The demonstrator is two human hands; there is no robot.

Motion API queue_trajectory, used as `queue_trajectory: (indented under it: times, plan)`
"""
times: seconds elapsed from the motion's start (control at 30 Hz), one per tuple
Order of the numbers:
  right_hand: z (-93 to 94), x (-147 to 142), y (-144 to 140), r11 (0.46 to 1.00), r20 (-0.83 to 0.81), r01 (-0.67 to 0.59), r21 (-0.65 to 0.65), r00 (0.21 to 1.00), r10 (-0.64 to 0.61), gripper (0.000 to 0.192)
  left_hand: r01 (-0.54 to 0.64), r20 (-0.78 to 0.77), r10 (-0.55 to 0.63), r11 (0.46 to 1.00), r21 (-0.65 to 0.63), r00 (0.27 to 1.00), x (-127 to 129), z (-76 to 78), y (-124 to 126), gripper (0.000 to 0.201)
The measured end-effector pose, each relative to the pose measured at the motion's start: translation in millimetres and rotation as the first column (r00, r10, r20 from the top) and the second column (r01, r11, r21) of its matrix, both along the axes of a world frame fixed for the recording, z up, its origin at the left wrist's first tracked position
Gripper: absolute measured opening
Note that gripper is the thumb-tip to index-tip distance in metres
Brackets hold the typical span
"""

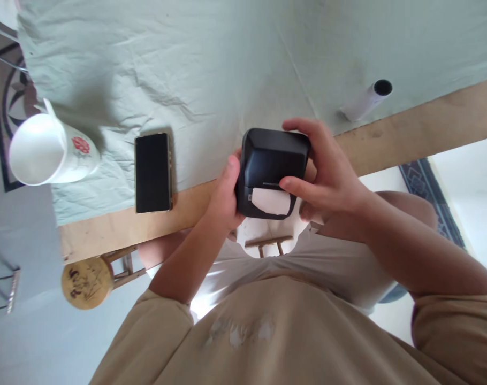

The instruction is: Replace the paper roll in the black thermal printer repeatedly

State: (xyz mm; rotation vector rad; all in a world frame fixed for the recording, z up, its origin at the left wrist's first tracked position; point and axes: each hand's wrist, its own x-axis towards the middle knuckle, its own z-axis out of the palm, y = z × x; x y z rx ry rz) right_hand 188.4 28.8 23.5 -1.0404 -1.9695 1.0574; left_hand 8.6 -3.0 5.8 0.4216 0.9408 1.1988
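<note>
Nearest, a tan shirt [303, 326] with a pale, blurred print. Just ahead, above the lap and close to the near edge of the table [428, 128]: a black device [278, 160], boxy with rounded corners, grasped from both sides. Left hand [223, 198] on the left side, thumb along the edge; right hand [332, 168] on the right, forefinger at the far corner, thumb laid over the top, just beside white paper [271, 201] at the near end. Fingers of both hands thus closed around the device.

Farther out, on the pale green cloth [227, 80]: a phone [151, 172] to the left, dark screen up, partly over the bare wood; a white tube [364, 104] to the right, apparently upright; farthest left, a white cup [77, 155] with a red mark, near the cloth's side edge.

Likeliest trouble: a fall to lap or floor, given a loosened hold; a crease or tear in the paper, from a dragging thumb; a toppled cup or tube, from a careless sideways sweep.

Out of sight: the device's underside and most of the left fingers. Too small to read: the lettering on top. Impossible to tell: any contact between device and table edge. Cut off by the frame: the table's far side and part of the right sleeve.
</note>
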Motion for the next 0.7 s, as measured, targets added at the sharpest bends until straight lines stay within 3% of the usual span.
queue_trajectory:
  times: [0.07, 0.17, 0.3, 0.47, 0.63, 0.7]
  plan:
    - [3.0, 1.9, 0.6, 0.993, 0.034, 0.007, 0.117, 0.999, -0.011, 0.053, 0.021, 0.020, -0.020, 0.996, -0.087, 1.000, 0.2, 2.1, 1.8, 0.049]
    - [3.3, 2.9, 1.2, 0.989, 0.055, -0.027, 0.146, 0.998, 0.019, 0.051, 0.002, 0.064, 0.009, 0.987, -0.162, 0.998, -1.1, 2.8, 3.7, 0.050]
    - [1.2, 4.8, 2.7, 0.989, 0.124, -0.088, 0.118, 0.990, 0.074, 0.064, -0.029, 0.065, 0.039, 0.988, -0.148, 0.997, -2.6, -0.5, 3.5, 0.043]
    - [0.2, 7.5, 2.6, 0.970, 0.144, -0.153, 0.191, 0.981, 0.126, 0.081, -0.113, -0.014, 0.112, 0.986, -0.121, 0.994, -4.1, -2.8, 4.0, 0.030]
    - [3.9, 5.4, 0.5, 0.977, 0.096, -0.162, 0.137, 0.984, 0.149, 0.077, -0.111, -0.025, 0.108, 0.988, -0.111, 0.994, -4.9, 0.7, 6.5, 0.026]
    - [6.1, 4.0, -0.1, 0.976, 0.068, -0.125, 0.181, 0.991, 0.115, 0.071, -0.072, -0.003, 0.072, 0.993, -0.091, 0.997, -4.8, 1.8, 6.6, 0.029]
